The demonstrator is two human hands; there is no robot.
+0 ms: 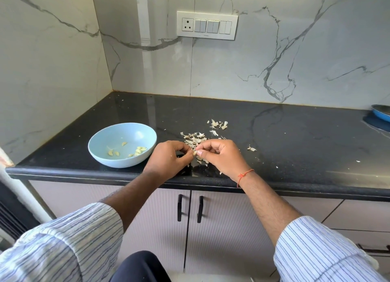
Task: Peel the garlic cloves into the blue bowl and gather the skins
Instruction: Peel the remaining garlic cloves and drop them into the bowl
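Note:
A light blue bowl (101, 153) sits on the black counter at the left, with several peeled garlic cloves (138, 150) lying in it. My left hand (168, 158) and my right hand (219, 157) meet just right of the bowl, above the counter's front edge. Both pinch one small garlic clove (195, 153) between their fingertips. Papery garlic skins (194, 139) lie scattered on the counter behind and under my hands. A second cluster of skins (218, 125) lies farther back, and one loose piece (251, 148) lies to the right.
The black counter (295, 138) ends in a marble wall at the back and left. A blue pan (382, 112) pokes in at the far right edge. Cabinet doors with black handles (190, 207) are below the counter. A switch panel (207, 25) is on the wall.

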